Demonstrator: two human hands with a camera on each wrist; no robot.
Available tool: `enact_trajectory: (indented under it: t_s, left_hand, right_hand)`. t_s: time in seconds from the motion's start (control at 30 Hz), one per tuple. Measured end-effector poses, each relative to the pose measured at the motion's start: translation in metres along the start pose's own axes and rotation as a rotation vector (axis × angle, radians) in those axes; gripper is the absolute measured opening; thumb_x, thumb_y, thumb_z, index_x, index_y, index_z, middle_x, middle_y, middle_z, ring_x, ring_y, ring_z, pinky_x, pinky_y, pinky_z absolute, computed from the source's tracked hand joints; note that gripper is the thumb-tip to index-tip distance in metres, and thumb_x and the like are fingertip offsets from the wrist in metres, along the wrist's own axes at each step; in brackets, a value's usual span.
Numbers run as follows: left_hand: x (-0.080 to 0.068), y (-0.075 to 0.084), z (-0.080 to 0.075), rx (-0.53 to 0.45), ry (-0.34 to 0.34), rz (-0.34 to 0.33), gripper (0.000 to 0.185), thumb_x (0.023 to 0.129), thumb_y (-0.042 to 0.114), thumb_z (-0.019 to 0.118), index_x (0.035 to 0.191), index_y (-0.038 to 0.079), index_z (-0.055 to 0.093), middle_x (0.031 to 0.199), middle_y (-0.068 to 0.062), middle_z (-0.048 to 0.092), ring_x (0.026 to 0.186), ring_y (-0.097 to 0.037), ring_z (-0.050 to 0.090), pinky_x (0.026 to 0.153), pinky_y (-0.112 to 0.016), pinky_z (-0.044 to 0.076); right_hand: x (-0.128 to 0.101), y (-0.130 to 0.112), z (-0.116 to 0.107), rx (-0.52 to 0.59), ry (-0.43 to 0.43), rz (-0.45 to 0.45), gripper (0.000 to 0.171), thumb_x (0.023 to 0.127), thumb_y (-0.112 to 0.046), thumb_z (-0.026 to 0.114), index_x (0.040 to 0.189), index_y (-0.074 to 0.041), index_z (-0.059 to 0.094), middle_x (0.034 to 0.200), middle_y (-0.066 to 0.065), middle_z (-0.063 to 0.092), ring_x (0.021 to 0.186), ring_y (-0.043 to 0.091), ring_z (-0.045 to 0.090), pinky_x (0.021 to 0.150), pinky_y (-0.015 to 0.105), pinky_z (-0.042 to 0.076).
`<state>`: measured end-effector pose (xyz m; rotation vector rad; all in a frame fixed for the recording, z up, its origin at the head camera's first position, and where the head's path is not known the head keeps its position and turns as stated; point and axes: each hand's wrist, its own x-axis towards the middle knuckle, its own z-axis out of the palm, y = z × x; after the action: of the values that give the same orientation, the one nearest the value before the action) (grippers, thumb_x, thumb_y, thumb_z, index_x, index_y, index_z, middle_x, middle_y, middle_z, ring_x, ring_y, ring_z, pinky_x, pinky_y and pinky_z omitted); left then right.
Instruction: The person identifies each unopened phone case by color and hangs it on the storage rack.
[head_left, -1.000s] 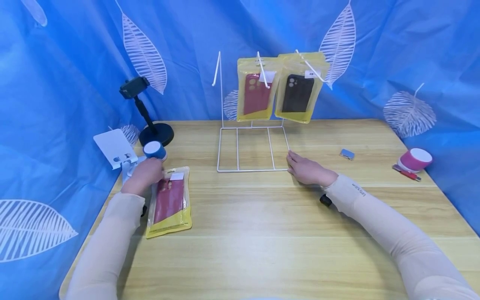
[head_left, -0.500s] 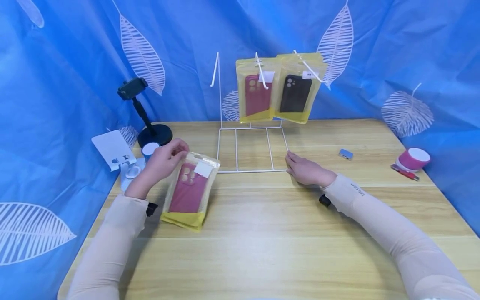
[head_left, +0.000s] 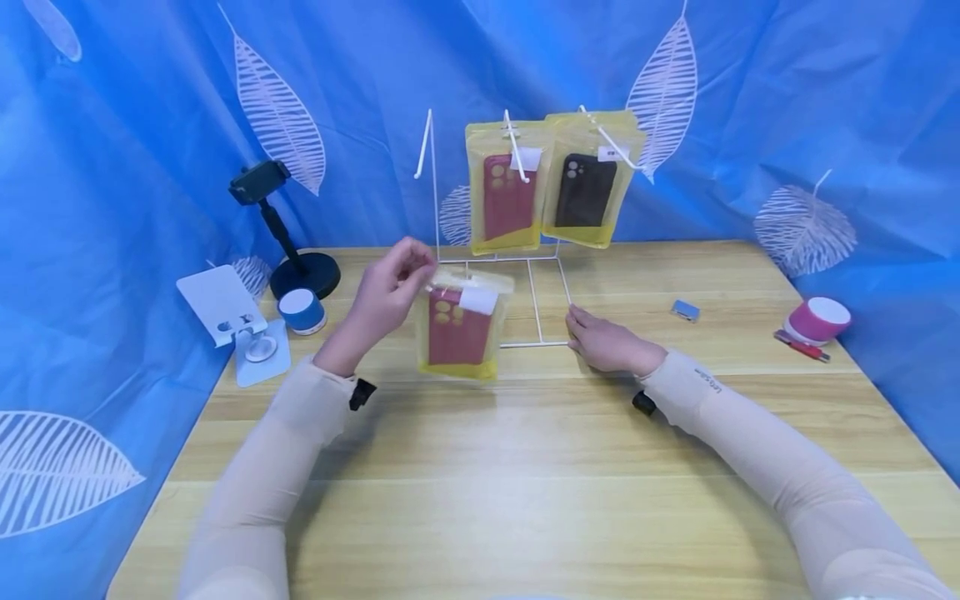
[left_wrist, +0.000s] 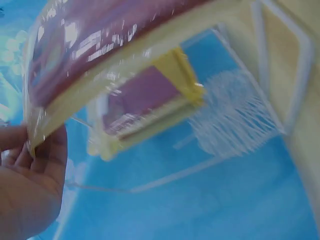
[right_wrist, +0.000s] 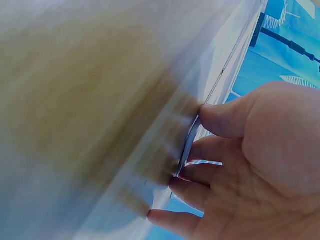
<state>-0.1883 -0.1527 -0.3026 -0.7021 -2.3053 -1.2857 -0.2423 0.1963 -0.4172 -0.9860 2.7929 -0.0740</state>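
Note:
My left hand pinches the top corner of a clear-and-yellow pouch with a red phone case inside. The pouch hangs in front of a white wire display rack, over its base. In the left wrist view the left hand has thumb and fingers on the pouch's edge. My right hand holds the front right corner of the rack's base, with thumb and fingers at the wire in the right wrist view. On the rack's hooks hang pouches with a red phone case and a black phone case.
The rack's left hook carries nothing. At left stand a black phone holder, a white folding stand and a blue round container. A pink container, a red pen-like item and a small blue item lie at right.
My left hand has picked the pouched red phone case up from the left of the table and carried it right and forward to the rack. The right hand stays at the rack's corner.

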Motion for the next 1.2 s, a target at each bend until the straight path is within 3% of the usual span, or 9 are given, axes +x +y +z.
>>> enact_trajectory:
  t_s: [0.1, 0.2, 0.33, 0.47, 0.63, 0.77, 0.87, 1.2]
  left_hand:
    - [0.021, 0.012, 0.012, -0.025, 0.109, 0.126, 0.006, 0.097, 0.001, 0.057, 0.098, -0.004, 0.059, 0.081, -0.015, 0.064, 0.064, -0.012, 0.046, 0.059, -0.020, 0.038]
    - [0.042, 0.028, 0.023, -0.032, 0.197, 0.187, 0.006, 0.097, 0.001, 0.057, 0.097, -0.004, 0.060, 0.074, -0.015, 0.061, 0.059, -0.011, 0.043, 0.055, -0.020, 0.036]
    - [0.064, 0.047, 0.032, -0.022, 0.247, 0.183, 0.007, 0.098, 0.003, 0.056, 0.099, -0.002, 0.060, 0.074, -0.012, 0.059, 0.059, -0.012, 0.042, 0.054, -0.021, 0.034]
    - [0.080, 0.054, 0.039, 0.021, 0.262, 0.160, 0.009, 0.099, 0.006, 0.055, 0.100, -0.001, 0.061, 0.078, -0.012, 0.061, 0.060, -0.013, 0.043, 0.055, -0.021, 0.033]
    - [0.091, 0.051, 0.047, 0.075, 0.263, 0.134, 0.009, 0.099, 0.007, 0.055, 0.101, 0.000, 0.061, 0.085, -0.012, 0.065, 0.064, -0.017, 0.048, 0.059, -0.023, 0.037]
    - [0.101, 0.043, 0.052, 0.151, 0.266, 0.140, 0.010, 0.099, 0.007, 0.054, 0.102, 0.000, 0.062, 0.094, -0.012, 0.070, 0.080, -0.021, 0.064, 0.075, -0.028, 0.051]
    - [0.110, 0.035, 0.057, 0.223, 0.275, 0.119, 0.012, 0.100, 0.008, 0.052, 0.104, 0.002, 0.062, 0.101, -0.011, 0.072, 0.091, -0.022, 0.068, 0.082, -0.035, 0.055]
    - [0.144, 0.015, 0.065, 0.397, 0.295, 0.009, 0.016, 0.101, 0.013, 0.049, 0.107, 0.004, 0.061, 0.103, -0.010, 0.072, 0.082, -0.027, 0.067, 0.073, -0.042, 0.055]
  right_hand:
    - [0.000, 0.000, 0.000, -0.011, 0.009, -0.005, 0.055, 0.106, -0.018, 0.042, 0.147, 0.017, 0.030, 0.157, 0.036, 0.022, 0.144, 0.047, 0.031, 0.112, 0.056, 0.037]
    - [-0.001, 0.000, 0.001, -0.015, 0.033, -0.017, 0.054, 0.105, -0.016, 0.044, 0.146, 0.017, 0.032, 0.155, 0.037, 0.024, 0.141, 0.049, 0.034, 0.111, 0.056, 0.039]
    - [0.000, 0.002, 0.002, 0.000, 0.059, -0.032, 0.055, 0.105, -0.017, 0.044, 0.146, 0.017, 0.031, 0.155, 0.037, 0.025, 0.139, 0.050, 0.036, 0.110, 0.057, 0.040]
    - [0.000, 0.002, 0.003, -0.007, 0.077, -0.049, 0.055, 0.105, -0.017, 0.045, 0.146, 0.017, 0.032, 0.153, 0.039, 0.027, 0.138, 0.051, 0.037, 0.109, 0.056, 0.041]
    - [-0.002, -0.001, 0.001, -0.011, 0.073, -0.032, 0.054, 0.104, -0.016, 0.047, 0.144, 0.018, 0.034, 0.153, 0.038, 0.028, 0.137, 0.050, 0.039, 0.108, 0.056, 0.042]
    - [-0.003, -0.002, -0.001, -0.017, 0.056, -0.009, 0.054, 0.105, -0.017, 0.047, 0.145, 0.017, 0.034, 0.154, 0.036, 0.027, 0.139, 0.048, 0.037, 0.110, 0.055, 0.041]
    - [-0.003, -0.002, -0.001, -0.020, 0.049, 0.000, 0.054, 0.105, -0.018, 0.047, 0.145, 0.017, 0.035, 0.154, 0.036, 0.027, 0.141, 0.048, 0.036, 0.111, 0.055, 0.039]
    - [-0.002, 0.001, 0.003, -0.011, 0.018, 0.004, 0.056, 0.106, -0.019, 0.044, 0.147, 0.016, 0.030, 0.157, 0.035, 0.023, 0.145, 0.046, 0.030, 0.113, 0.056, 0.036]
